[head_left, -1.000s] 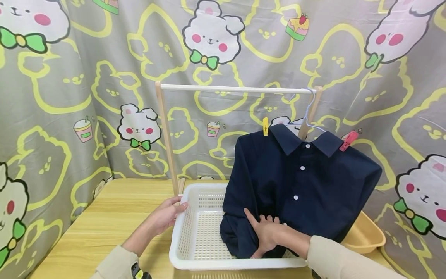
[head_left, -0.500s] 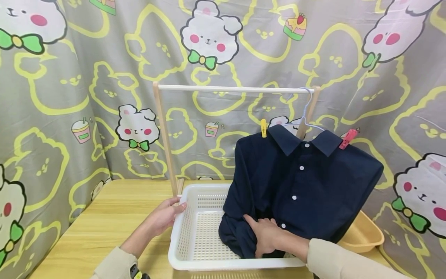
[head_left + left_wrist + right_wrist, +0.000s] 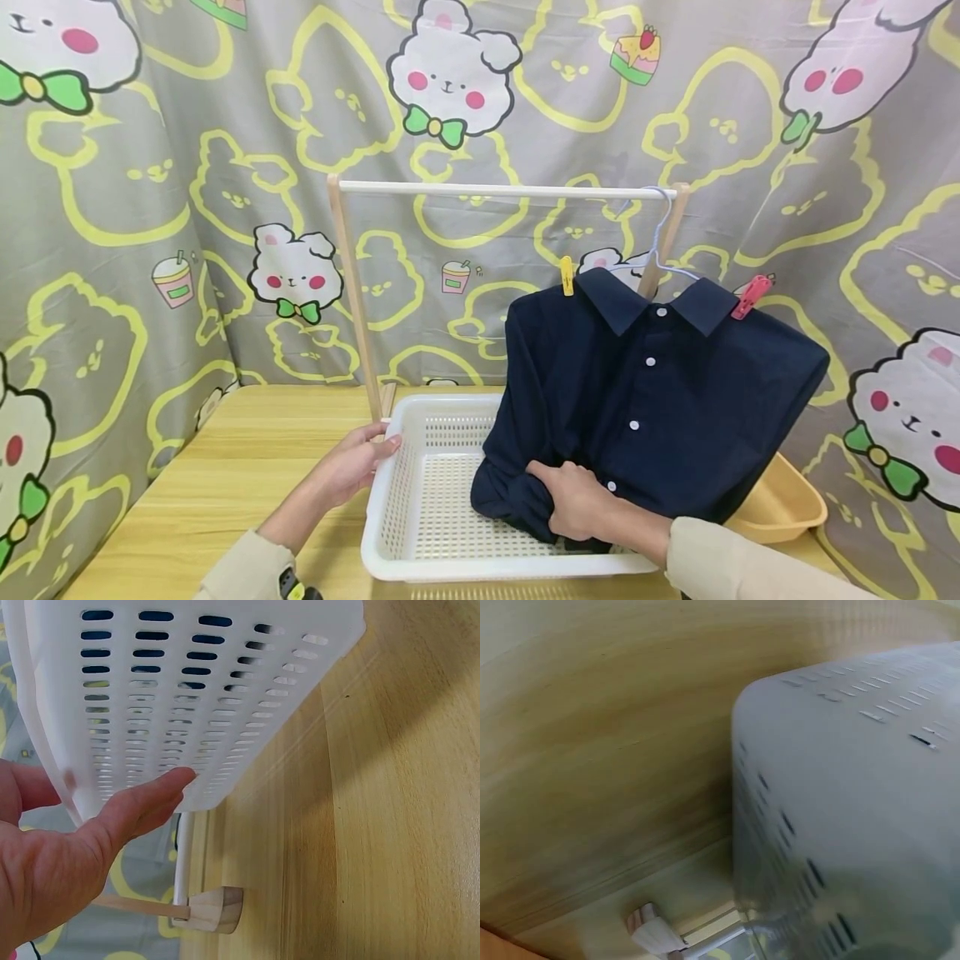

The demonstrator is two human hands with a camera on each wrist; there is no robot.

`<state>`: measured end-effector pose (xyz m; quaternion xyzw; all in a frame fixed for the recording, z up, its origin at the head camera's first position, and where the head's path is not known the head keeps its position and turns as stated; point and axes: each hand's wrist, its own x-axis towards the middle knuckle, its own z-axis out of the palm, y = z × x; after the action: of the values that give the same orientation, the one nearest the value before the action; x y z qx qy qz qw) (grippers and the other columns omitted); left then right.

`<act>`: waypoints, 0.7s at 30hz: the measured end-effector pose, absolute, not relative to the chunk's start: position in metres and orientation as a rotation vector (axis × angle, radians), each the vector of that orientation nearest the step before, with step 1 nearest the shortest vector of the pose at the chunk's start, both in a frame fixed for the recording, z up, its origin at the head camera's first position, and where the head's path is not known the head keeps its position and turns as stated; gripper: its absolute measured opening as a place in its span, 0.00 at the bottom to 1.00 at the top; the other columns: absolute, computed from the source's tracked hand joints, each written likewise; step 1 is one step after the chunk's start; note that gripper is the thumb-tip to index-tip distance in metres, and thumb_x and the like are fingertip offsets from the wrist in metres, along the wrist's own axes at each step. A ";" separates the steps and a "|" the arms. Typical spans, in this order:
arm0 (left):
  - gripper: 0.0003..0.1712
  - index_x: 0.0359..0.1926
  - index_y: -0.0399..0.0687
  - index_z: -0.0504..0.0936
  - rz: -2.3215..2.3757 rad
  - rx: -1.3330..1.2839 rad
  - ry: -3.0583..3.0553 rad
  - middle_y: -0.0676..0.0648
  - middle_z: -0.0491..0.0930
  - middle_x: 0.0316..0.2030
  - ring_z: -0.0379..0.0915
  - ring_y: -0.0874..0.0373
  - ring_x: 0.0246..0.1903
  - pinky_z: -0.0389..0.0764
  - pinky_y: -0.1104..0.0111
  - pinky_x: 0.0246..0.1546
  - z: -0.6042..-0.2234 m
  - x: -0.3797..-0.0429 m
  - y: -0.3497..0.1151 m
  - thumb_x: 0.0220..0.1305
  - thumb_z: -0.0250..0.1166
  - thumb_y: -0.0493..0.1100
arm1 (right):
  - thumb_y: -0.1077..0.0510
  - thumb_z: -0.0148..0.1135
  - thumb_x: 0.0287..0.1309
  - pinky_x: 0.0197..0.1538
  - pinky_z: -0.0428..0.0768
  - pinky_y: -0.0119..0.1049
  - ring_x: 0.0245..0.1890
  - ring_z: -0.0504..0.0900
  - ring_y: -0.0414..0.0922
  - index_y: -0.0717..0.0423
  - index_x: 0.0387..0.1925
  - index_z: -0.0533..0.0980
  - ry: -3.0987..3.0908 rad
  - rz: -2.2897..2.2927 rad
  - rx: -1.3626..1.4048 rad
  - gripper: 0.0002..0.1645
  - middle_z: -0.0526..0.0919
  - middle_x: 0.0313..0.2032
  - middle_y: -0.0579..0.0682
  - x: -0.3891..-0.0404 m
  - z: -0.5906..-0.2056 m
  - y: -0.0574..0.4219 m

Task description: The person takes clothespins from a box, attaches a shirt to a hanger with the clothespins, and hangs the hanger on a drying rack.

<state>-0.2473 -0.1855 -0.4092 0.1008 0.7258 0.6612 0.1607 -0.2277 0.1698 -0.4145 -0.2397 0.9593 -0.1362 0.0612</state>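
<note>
A navy button-up shirt hangs from a pale blue wire hanger at the right end of the rack. One yellow clothespin and one red clothespin sit on its shoulders. Its lower part bunches inside a white perforated basket. My right hand grips this bunched cloth, some fingers hidden in the folds. At the basket's left rim, my left hand holds on with the thumb over the edge. The left wrist view shows that hand against the basket's outer wall.
The wooden rack's white bar spans above the basket. Partly behind the shirt, a yellow-orange basin stands at the right. The wood-grain table extends to the left. A patterned curtain closes off the back and sides.
My right hand has curled its fingers into the shirt and gathered the lower cloth, lifting its bottom edge away from the basket's front rim. The left hand stays on the basket rim.
</note>
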 end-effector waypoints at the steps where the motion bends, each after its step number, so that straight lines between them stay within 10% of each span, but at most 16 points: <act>1: 0.31 0.72 0.27 0.57 1.889 0.288 2.073 0.27 0.75 0.57 0.80 0.43 0.55 0.82 0.51 0.52 -0.409 -0.247 -0.186 0.80 0.50 0.45 | 0.74 0.66 0.41 0.31 0.77 0.40 0.25 0.78 0.48 0.50 0.59 0.74 2.913 -0.426 -0.742 0.39 0.81 0.28 0.55 -0.228 -0.416 0.171; 9: 0.31 0.72 0.27 0.57 1.891 0.288 2.069 0.30 0.78 0.56 0.81 0.44 0.53 0.83 0.54 0.50 -0.409 -0.246 -0.185 0.80 0.51 0.45 | 0.76 0.59 0.41 0.32 0.77 0.35 0.31 0.84 0.46 0.57 0.50 0.80 3.004 -0.488 -0.836 0.30 0.87 0.38 0.55 -0.228 -0.418 0.174; 21: 0.31 0.72 0.27 0.56 1.893 0.294 2.073 0.33 0.80 0.54 0.81 0.44 0.53 0.83 0.54 0.51 -0.408 -0.246 -0.185 0.80 0.50 0.45 | 0.78 0.54 0.41 0.23 0.68 0.29 0.18 0.73 0.36 0.53 0.44 0.82 3.053 -0.580 -0.873 0.29 0.81 0.24 0.47 -0.228 -0.413 0.173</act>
<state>-0.2458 -0.1848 -0.4079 0.1029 0.7252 0.6620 0.1588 -0.2281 0.1728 -0.4127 -0.2702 0.9450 -0.1795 -0.0429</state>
